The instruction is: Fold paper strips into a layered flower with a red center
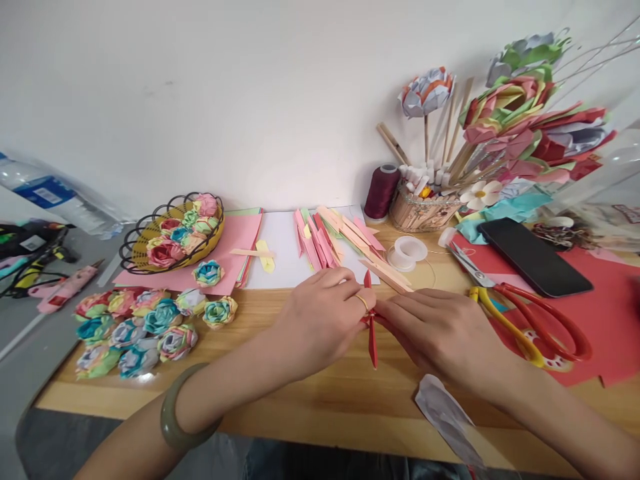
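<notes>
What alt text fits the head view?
The left hand and right hand pinch folded red paper above a wooden table; paper flowers and a yellow basket sit left, scissors and black smartphone right.

Paper, wood, plastic and metal on one counter

The wooden counter has a smooth, lightly glossy grain, catching light near its front-left corner. Toward its left edge, the rolled flowers look like matt, creased paper; the basket behind is woven, with dark looped trim. Toward the right edge, the phone is smooth, glossy black over matt red paper; the scissors pair shiny metal blades with smooth plastic handles.
</notes>
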Demonstrator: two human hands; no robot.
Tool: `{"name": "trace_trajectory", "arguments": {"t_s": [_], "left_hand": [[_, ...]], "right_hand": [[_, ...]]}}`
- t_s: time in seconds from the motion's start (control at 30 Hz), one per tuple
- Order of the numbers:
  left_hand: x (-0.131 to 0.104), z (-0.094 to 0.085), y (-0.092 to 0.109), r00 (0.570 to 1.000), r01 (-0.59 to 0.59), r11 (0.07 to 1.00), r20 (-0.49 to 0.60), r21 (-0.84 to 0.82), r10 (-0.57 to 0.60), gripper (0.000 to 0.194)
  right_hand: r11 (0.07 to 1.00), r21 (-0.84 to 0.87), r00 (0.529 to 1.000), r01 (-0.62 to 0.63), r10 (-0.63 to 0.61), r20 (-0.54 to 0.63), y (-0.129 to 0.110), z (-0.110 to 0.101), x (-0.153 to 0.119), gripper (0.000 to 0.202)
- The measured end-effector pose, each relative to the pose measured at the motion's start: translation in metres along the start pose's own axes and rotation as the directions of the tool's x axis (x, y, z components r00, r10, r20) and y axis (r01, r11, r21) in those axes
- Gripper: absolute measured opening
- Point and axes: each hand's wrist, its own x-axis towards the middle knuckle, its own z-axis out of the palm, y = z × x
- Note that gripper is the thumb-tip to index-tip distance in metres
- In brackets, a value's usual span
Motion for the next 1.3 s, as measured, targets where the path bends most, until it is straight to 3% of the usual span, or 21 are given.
{"name": "trace_trajectory", "arguments": {"t_s": [0.2, 0.4, 0.63, 0.97, 1.13, 1.3], "left_hand": [[-0.005, 0.002, -0.005, 0.984, 0.13, 0.946, 0.159, -0.298, -0.085, 0.018], [-0.002, 0.001, 0.006, 0.962, 0.205, 0.96, 0.222, -0.189, -0.161, 0.018], [-0.003, 0.007, 0.005, 0.982, 0.072, 0.996, 0.176, -0.047, -0.063, 0.02], [-0.007, 0.014, 0.001, 0.999, 0.018, 0.986, -0.04, -0.169, -0.025, 0.022], [-0.007, 0.015, 0.001, 0.994, -0.093, 0.983, -0.075, -0.157, 0.082, 0.017], [-0.008, 0.02, 0.005, 0.966, -0.135, 0.987, -0.232, -0.092, 0.11, 0.016]], "right_hand": [[0.999, 0.025, 0.999, 0.037, -0.037, 0.004, 0.0, -0.001, 0.0, 0.026], [1.0, 0.011, 1.0, -0.022, 0.022, -0.015, 0.0, 0.002, 0.0, 0.024], [0.997, 0.053, 0.998, -0.063, 0.063, 0.0, -0.001, 0.0, -0.002, 0.022], [0.99, 0.107, 0.994, -0.091, 0.084, 0.07, -0.006, -0.006, -0.002, 0.026], [0.99, 0.13, 0.998, -0.062, 0.061, 0.007, -0.007, -0.008, -0.004, 0.021], [0.988, 0.156, 0.996, -0.003, 0.017, -0.092, -0.007, -0.007, -0.006, 0.022]]}}
